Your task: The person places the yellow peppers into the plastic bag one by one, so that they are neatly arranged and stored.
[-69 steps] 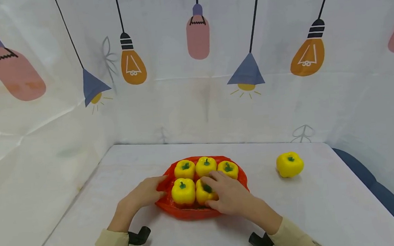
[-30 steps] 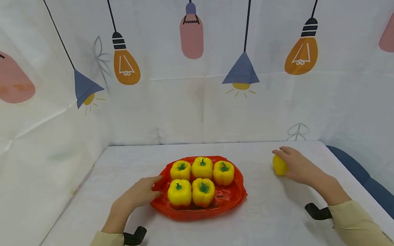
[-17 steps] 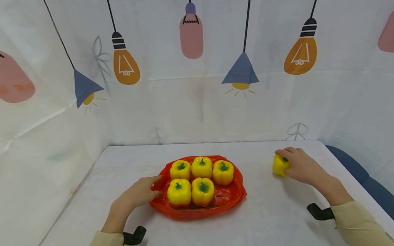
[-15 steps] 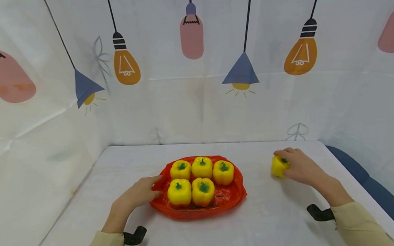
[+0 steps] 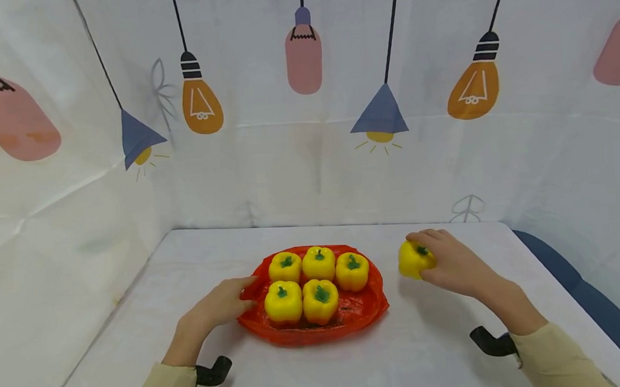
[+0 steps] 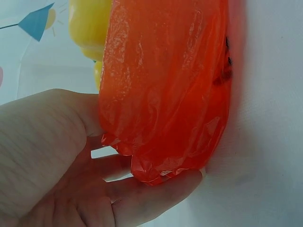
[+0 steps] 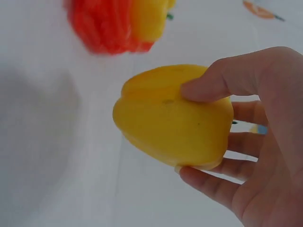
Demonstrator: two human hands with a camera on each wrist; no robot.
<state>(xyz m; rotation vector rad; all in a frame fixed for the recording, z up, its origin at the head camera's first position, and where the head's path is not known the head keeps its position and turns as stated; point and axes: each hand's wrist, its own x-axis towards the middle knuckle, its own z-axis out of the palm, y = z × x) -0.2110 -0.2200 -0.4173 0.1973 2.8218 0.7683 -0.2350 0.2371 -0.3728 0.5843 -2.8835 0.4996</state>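
Observation:
My right hand (image 5: pixel 449 264) pinches a yellow bell pepper (image 5: pixel 415 261) with a green stem, held above the table to the right of the tray. In the right wrist view the thumb presses one side of that pepper (image 7: pixel 170 118) and the fingers curl against the other. My left hand (image 5: pixel 222 300) holds the left rim of a round tray covered in red plastic (image 5: pixel 363 311). Up close in the left wrist view, the fingers lie around the crinkled red edge (image 6: pixel 165 118). Several yellow bell peppers (image 5: pixel 283 303) sit upright in the tray in two rows.
A white-covered table (image 5: pixel 313 378) carries the tray. Behind it hangs a white curtain (image 5: pixel 264 173) printed with lamps. At the table's right edge stands a dark blue chair (image 5: pixel 586 293). Bare red plastic shows at the tray's front right.
My right hand left the tray, took hold of the lone pepper at the right, lifted it and carried it leftward. My left hand stays at the tray's rim.

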